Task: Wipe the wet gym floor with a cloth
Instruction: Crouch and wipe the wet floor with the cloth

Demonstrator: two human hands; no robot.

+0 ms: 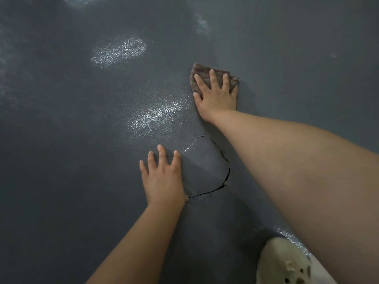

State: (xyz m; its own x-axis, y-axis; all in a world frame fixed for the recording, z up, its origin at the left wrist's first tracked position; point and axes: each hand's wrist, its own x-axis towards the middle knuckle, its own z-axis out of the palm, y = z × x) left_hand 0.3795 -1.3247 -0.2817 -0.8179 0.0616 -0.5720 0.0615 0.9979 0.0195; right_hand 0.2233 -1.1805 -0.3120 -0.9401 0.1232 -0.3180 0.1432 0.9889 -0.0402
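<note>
Cloth (205,73) half hidden under right hand (217,97); left hand (162,179) flat on floor (61,160).

Pale cream perforated foam clog (283,263), one, at the lower right edge of view: rounded toe pointing up-frame, round vent holes across its upper, brownish smudges around several holes, partly cut off by the frame's bottom border. It rests flat on the ground.
</note>
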